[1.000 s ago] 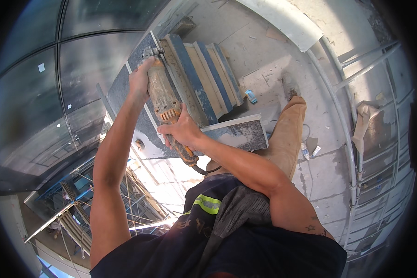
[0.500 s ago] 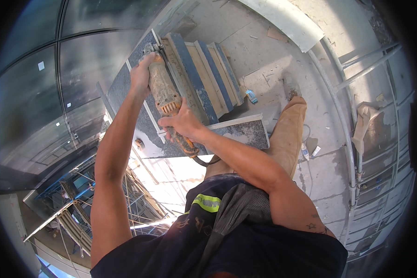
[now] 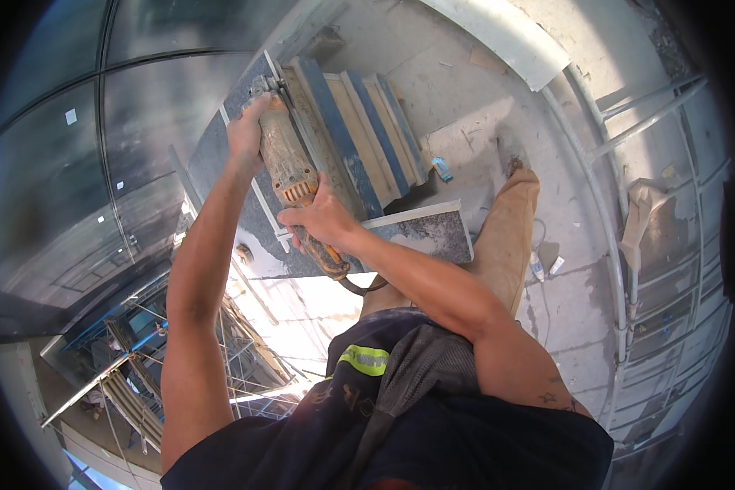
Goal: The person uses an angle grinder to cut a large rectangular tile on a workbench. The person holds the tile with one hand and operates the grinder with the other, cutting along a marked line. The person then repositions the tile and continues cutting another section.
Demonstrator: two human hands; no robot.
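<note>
A dusty, orange-trimmed angle grinder (image 3: 284, 155) lies slantwise across a dark slab (image 3: 208, 159) with pale edges. My left hand (image 3: 248, 132) is closed round its front end, close to the metal head. Further back, my right hand (image 3: 327, 220) wraps round the rear handle, thumb across the top. The grinder's head is at the slab's far end, along a pale raised edge; its disc is mostly hidden. A dark cord (image 3: 358, 287) runs from the handle toward my body.
Blue and tan boards (image 3: 343, 122) stand in steps right of the grinder. Nearer me is a pale-edged dark piece (image 3: 433, 233). Metal railings (image 3: 621, 269) line the right side, dark glass panels (image 3: 151, 106) the left. Scaffolding (image 3: 131, 359) shows below left. A blue packet (image 3: 442, 169) lies on the floor.
Both hands keep their grip, and the grinder stays at almost the same spot on the slab. The air around the boards looks hazier.
</note>
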